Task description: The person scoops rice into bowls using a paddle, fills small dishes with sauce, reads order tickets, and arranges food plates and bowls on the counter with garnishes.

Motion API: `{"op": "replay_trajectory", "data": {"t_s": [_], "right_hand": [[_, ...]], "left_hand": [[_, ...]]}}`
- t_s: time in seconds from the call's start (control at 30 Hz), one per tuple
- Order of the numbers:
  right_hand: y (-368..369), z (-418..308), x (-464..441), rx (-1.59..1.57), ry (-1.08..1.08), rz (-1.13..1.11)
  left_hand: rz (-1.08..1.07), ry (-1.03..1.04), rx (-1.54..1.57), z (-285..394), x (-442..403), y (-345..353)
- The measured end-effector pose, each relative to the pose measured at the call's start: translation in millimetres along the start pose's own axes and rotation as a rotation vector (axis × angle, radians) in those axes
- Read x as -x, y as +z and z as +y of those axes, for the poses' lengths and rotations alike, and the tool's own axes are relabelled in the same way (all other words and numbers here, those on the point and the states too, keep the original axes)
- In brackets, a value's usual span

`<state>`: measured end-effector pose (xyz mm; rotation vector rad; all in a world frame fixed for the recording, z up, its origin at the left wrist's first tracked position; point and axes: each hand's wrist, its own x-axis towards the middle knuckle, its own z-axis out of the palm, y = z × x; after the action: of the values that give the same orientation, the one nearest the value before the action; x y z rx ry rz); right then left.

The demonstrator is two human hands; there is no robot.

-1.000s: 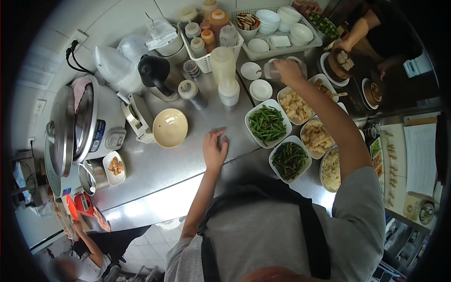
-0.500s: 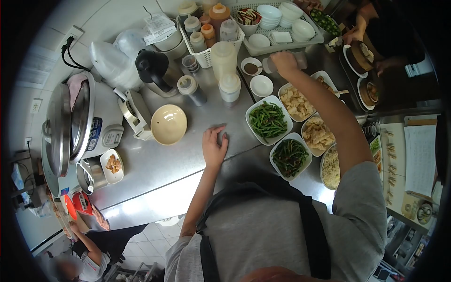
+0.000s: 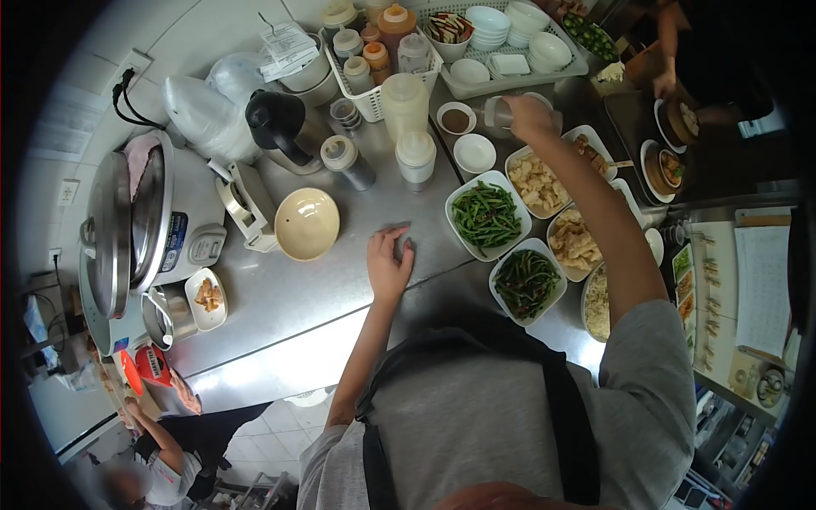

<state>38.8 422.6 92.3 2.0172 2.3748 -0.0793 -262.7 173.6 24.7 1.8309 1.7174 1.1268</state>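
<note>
My left hand (image 3: 390,263) rests on the steel counter (image 3: 340,297), its fingers apart and nothing in them. Near the back, my right hand (image 3: 529,117) is wrapped round a clear bottle (image 3: 496,113) lying roughly level, its tip toward a small white bowl of brown sauce (image 3: 456,118). Just below that bowl is an empty small white bowl (image 3: 474,154). Dishes of green beans (image 3: 485,217), dark greens (image 3: 524,282), pale fried pieces (image 3: 536,183) and rice (image 3: 597,310) stand between my arms. A cream bowl (image 3: 307,224) sits left of my left hand.
Squeeze bottles (image 3: 416,160) and a basket of sauces (image 3: 371,104) stand at the back, beside a tray of white bowls (image 3: 557,79). At left are a thermos (image 3: 285,127) and a large cooker (image 3: 183,212). Co-workers are at upper right and lower left.
Brown sauce now fills the small bowl that looked empty a second ago. My right hand has shifted slightly with the bottle. The co-worker's hand at upper right has moved, and so has the brown pot.
</note>
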Motion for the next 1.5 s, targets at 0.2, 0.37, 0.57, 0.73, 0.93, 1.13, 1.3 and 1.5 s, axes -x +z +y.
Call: {"op": "replay_trajectory", "data": {"t_s": [0.2,0.37,0.57,0.73,0.93,1.13,1.3,1.5], "right_hand": [[-3.8,13.6,14.3,-0.474,0.036,0.187],[-21.3,19.1,27.7,-0.482,-0.219,0.228],[-20.1,24.6,41.8,-0.162,-0.417,0.144],[-9.0,25.6,45.0,-0.009,-0.557,0.24],[-2.0,19.6,36.7,0.113,-0.592,0.321],[-1.8,18.2,32.3,0.179,-0.552,0.299],[-3.0,18.4,33.7,0.149,-0.534,0.329],[-0.7,16.9,38.2,0.112,-0.45,0.346]], "left_hand": [[0.002,0.009,-0.009,0.4,-0.1,0.4],[-0.013,-0.009,-0.018,2.2,-0.1,0.8],[-0.001,0.018,-0.035,-0.3,0.4,2.1],[-0.006,0.018,-0.046,0.6,0.6,1.6],[0.002,0.018,-0.029,1.0,0.8,1.2],[-0.005,0.016,-0.027,-1.9,1.7,2.0],[-0.002,0.011,-0.014,-1.3,1.4,1.5],[-0.006,0.0,-0.014,0.1,0.9,0.4]]}}
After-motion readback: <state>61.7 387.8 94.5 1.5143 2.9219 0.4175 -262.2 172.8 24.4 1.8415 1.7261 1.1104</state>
